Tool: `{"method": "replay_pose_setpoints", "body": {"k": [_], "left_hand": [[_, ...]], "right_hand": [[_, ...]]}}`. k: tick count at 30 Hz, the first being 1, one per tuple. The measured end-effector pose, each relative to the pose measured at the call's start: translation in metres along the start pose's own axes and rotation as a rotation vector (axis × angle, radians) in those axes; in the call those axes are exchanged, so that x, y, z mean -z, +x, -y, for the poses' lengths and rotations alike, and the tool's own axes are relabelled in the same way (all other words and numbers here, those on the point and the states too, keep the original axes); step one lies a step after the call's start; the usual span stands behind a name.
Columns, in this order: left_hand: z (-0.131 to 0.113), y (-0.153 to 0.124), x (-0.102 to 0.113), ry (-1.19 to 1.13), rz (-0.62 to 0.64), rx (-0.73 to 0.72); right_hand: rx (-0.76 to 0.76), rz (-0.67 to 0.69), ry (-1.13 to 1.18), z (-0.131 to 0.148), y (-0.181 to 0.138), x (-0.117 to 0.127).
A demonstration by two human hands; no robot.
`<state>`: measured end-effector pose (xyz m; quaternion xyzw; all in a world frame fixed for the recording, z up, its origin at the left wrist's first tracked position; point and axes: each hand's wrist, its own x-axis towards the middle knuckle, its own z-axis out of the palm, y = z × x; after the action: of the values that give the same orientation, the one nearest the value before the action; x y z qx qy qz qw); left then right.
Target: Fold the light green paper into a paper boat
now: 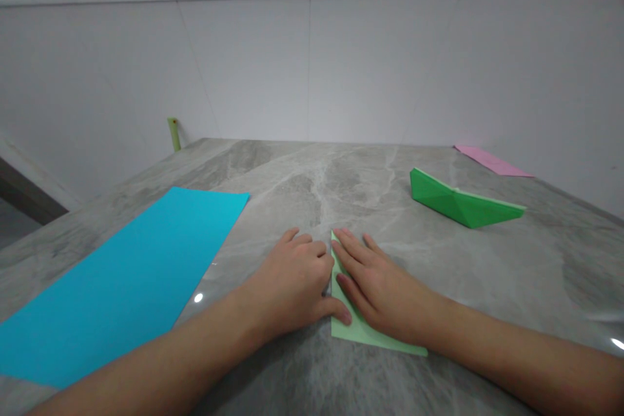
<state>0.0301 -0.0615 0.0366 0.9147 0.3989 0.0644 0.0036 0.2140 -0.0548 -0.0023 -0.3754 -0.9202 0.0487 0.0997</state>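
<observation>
Midway through a fold, as far as can be judged from the head-worn camera, a person bends two bare hands over a pale green sheet of paper (363, 333) on a gray marbled tabletop (322, 172). The sheet lies low and just right of center, toward 5 o'clock in the frame, its visible outline roughly triangular, one straight edge running away from the person. That shape suggests at least one crease is already made; how many are left cannot be told, since fingers cover much of the paper. The right hand (374, 283) lies flat on it, fingers outstretched and slightly apart, pressing rather than gripping. At the sheet's 9 o'clock, the left hand (303, 276) is half closed, fingers curled against the straight edge and thumb resting on the paper; its palm is hidden, so whether it pinches anything is unclear. Taking the pale green sheet as the dial's hub, a finished-looking bright green paper boat (455, 205) sits between 1 and 2 o'clock, with a pink sheet of paper (494, 162) beyond it near the table's edge, and a large flat blue sheet of paper (136, 273) spreads between 9 and 10 o'clock.
</observation>
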Motion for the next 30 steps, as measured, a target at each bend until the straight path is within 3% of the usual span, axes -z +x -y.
{"method": "replay_pose_setpoints", "body": {"k": [9, 16, 22, 30], "left_hand": [[-0.0004, -0.0006, 0.0006, -0.011, 0.006, -0.003], [0.0013, -0.0004, -0.0017, 0.006, -0.002, -0.032], [0.0006, 0.0008, -0.0009, 0.005, 0.063, -0.021], [-0.0004, 0.0013, -0.0019, 0.024, 0.067, -0.005]], "right_hand": [[-0.009, 0.031, -0.012, 0.0024, 0.0019, 0.0031], [0.005, -0.032, 0.004, -0.0005, -0.0008, -0.0009], [0.052, -0.059, -0.069, 0.0031, -0.0017, 0.0026], [0.03, -0.007, -0.076, 0.0056, 0.0003, 0.0053]]}}
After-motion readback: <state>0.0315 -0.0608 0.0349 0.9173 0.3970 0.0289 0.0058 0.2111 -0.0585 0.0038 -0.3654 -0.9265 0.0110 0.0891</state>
